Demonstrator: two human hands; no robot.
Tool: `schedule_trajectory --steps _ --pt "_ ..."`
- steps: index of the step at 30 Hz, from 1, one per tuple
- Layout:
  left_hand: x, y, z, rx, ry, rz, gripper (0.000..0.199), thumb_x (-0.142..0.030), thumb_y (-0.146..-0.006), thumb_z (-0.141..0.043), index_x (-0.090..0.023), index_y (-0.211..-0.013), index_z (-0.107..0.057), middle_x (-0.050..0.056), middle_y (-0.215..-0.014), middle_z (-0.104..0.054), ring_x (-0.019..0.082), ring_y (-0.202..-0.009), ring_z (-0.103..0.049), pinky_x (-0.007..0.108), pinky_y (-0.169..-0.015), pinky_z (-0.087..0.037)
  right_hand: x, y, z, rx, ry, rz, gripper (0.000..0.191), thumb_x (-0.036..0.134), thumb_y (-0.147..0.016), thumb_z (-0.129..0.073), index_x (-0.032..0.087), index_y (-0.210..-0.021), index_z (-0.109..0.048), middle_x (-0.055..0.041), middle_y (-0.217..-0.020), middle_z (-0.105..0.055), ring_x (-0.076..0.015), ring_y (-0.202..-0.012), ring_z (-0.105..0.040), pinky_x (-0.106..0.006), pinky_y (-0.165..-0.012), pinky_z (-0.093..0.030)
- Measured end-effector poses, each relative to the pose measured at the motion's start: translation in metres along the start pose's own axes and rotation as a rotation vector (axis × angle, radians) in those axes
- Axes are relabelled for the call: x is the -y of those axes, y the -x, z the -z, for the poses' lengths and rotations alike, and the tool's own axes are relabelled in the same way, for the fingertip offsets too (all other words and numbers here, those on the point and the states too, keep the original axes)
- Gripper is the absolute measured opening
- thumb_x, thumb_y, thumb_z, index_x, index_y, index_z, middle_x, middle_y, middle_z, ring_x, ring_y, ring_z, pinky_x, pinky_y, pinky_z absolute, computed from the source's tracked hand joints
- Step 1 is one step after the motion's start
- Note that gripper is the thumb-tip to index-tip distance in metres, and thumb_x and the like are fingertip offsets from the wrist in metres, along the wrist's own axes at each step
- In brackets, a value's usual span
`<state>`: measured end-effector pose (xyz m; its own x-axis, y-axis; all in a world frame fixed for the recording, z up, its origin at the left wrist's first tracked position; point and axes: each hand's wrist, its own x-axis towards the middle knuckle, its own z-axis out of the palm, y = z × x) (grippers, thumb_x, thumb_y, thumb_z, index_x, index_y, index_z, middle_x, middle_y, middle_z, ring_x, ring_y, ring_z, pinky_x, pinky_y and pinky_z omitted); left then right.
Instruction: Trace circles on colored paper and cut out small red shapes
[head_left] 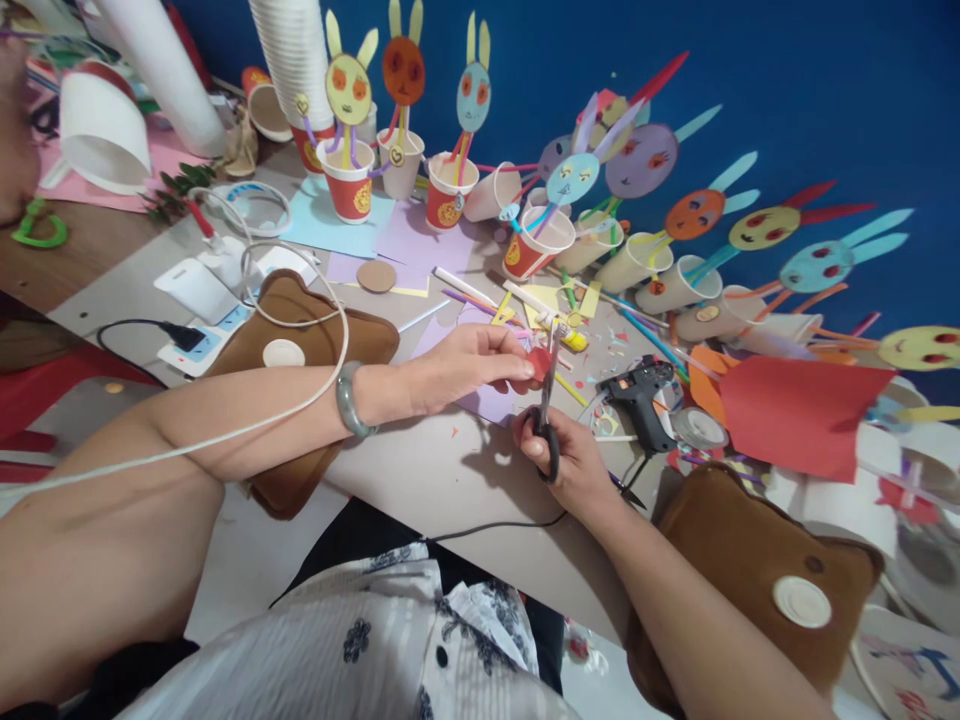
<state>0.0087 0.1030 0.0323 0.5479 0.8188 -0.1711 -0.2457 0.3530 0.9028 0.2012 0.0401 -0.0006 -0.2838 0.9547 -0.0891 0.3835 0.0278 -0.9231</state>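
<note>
Between the thumb and fingers of my left hand [480,365] is a small piece of red paper [538,363]. My right hand [566,455] grips a pair of scissors [554,385] by its dark handles, with the blades pointing up and away from me. The blades stand right beside the red paper; whether they touch it I cannot tell. Below both hands lies purple paper [487,400], partly hidden by my left hand. Paper scraps and sticks are strewn just behind the scissors.
A black glue gun [641,405] lies right of my hands, near a large red paper sheet [802,410]. Paper cups with rabbit-faced figures [350,190] line the blue wall. Brown cushions [750,570] flank me. A white cable [346,340] crosses my left forearm. Another person's hand [15,130] is far left.
</note>
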Motion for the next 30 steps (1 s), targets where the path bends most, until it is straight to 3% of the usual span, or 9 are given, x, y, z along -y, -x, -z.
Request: schedule_trajectory --steps 30 --pt "-0.0032 0.0018 0.0026 -0.016 0.0 -0.066 0.011 -0.012 -0.076 -0.068 -0.013 -0.072 -0.058 0.0 -0.072 -0.068 0.007 -0.066 -0.061 0.021 -0.064 -0.045 0.0043 0.0025 0.001 0.028 -0.034 -0.007 0.062 0.079 -0.072 -0.066 0.021 -0.063 -0.049 0.0019 -0.059 -0.051 -0.0119 -0.055 -0.041 -0.028 -0.054 -0.035"
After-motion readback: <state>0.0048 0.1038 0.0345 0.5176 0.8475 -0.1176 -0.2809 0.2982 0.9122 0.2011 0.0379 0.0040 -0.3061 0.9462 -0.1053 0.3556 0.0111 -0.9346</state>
